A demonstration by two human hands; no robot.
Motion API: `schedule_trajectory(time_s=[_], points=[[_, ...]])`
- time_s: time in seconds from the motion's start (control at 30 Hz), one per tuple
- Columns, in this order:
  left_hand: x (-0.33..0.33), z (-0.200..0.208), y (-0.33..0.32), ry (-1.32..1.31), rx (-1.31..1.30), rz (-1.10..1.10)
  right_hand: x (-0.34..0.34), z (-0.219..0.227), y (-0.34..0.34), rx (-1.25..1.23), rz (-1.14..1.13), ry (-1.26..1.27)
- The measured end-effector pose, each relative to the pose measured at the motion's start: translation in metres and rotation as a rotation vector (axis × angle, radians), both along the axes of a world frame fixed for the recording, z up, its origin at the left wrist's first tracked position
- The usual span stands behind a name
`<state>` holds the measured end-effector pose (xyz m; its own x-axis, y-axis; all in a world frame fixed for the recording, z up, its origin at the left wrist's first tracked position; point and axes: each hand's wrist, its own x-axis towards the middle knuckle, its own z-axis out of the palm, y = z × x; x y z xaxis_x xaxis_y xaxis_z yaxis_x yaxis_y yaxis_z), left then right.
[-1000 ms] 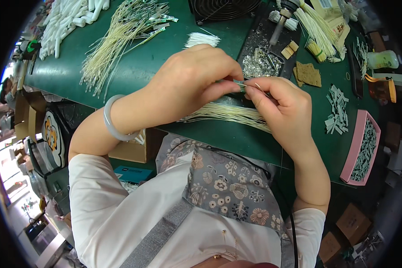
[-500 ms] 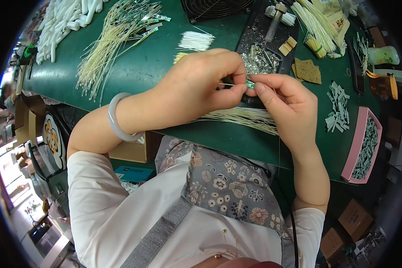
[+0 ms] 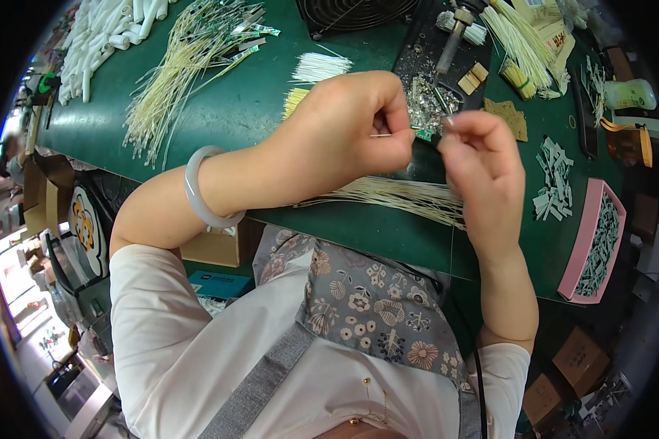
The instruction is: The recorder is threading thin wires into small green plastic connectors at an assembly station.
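Note:
My left hand (image 3: 355, 128) is closed in a pinch above the green table, gripping a thin pale wire with a small green circuit board (image 3: 425, 134) at its end. Just right of the board, my right hand (image 3: 487, 161) is also closed, its thumb and forefinger together and slightly blurred. A fine thin wire (image 3: 452, 252) hangs below that hand and appears to run through it; its upper part is hidden. Under both hands lies a bundle of pale wires (image 3: 395, 194). Behind them is a dark tray (image 3: 410, 55) with silvery bits of solder and a metal-tipped tool (image 3: 452, 44).
A pink tray (image 3: 580, 241) of small boards stands at right, beside a loose pile of boards (image 3: 555, 179). A brown sponge (image 3: 507, 117) lies nearer. Wired boards (image 3: 190, 66), white tubes (image 3: 110, 36) and a black fan (image 3: 351, 14) occupy the far side.
My right hand has drawn back to the right, its fingertips off the circuit board. My left hand has shifted slightly right, still pinching the wire.

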<state>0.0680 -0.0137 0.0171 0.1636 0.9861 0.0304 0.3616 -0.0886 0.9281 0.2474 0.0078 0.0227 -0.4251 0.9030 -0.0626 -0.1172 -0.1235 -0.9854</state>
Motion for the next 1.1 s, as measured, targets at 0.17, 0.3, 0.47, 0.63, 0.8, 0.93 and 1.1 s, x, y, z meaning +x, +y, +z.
schedule_trajectory(time_s=[0.17,0.3,0.47,0.63,0.8,0.93,1.1], points=[[0.002,-0.005,0.002,-0.086,-0.084,0.022,0.008,-0.007,0.008,0.076,-0.011,-0.058],[0.003,-0.006,0.004,-0.082,-0.051,0.012,-0.004,-0.013,0.010,0.095,-0.006,-0.113],[0.005,-0.009,0.006,-0.009,0.011,0.010,-0.006,-0.015,0.012,0.205,-0.047,-0.253],[0.006,-0.009,0.006,0.037,0.079,-0.013,-0.006,-0.018,0.012,0.252,-0.064,-0.290],[0.003,-0.007,0.007,-0.038,-0.018,0.039,-0.009,-0.012,0.010,0.195,-0.029,-0.228],[0.004,-0.009,0.006,-0.123,-0.065,0.067,0.009,-0.011,0.012,0.249,0.012,-0.010],[0.002,-0.011,0.013,-0.167,-0.124,0.080,0.008,-0.003,0.010,0.409,-0.048,-0.152]])
